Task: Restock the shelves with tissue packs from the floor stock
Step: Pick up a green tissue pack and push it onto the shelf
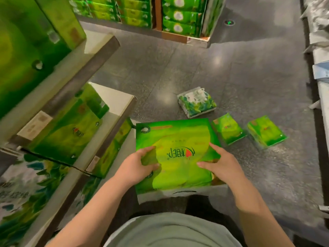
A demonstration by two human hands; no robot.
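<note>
A big green tissue pack (176,154) is held low over the dark floor (249,72), just beside the shelves (99,72) of green packs, and both hands grasp it: the left hand (137,166) has its fingers curled on the pack's left side, the right hand (220,163) lies on its right side with the thumb pressing the top. Just beyond the big pack, two small green packs (227,128) (266,130) and a white-green pack (196,102) lie on the floor. Well beyond the big pack stands a stack of green boxes (179,15).
</note>
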